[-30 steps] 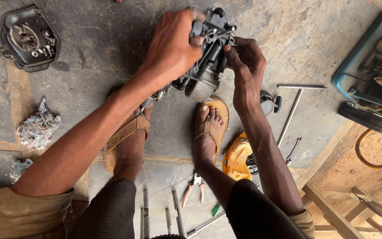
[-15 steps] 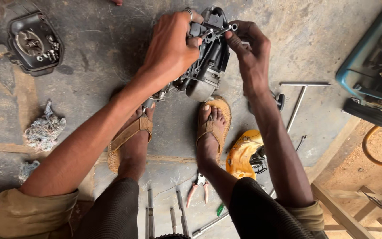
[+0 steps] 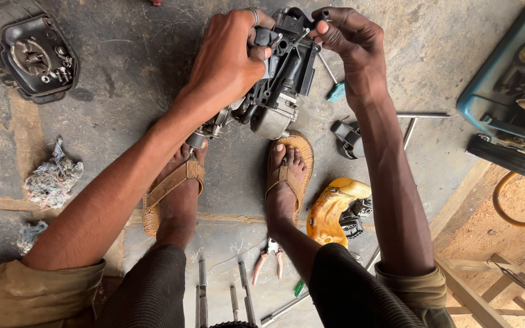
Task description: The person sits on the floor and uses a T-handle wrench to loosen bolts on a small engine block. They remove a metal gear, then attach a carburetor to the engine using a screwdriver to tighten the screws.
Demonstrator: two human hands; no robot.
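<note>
Grey engine part (image 3: 277, 85) held above the sandalled feet, gripped from the left by the left hand (image 3: 229, 58), as half a second ago. Right hand (image 3: 350, 42) lifted slightly since, fingertips pinched on a small piece (image 3: 323, 13) at the part's far right corner.

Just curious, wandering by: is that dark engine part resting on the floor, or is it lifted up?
Lifted. The left hand grips the engine part from above, the right hand pinches its top, and it hangs above the sandalled feet.
</note>
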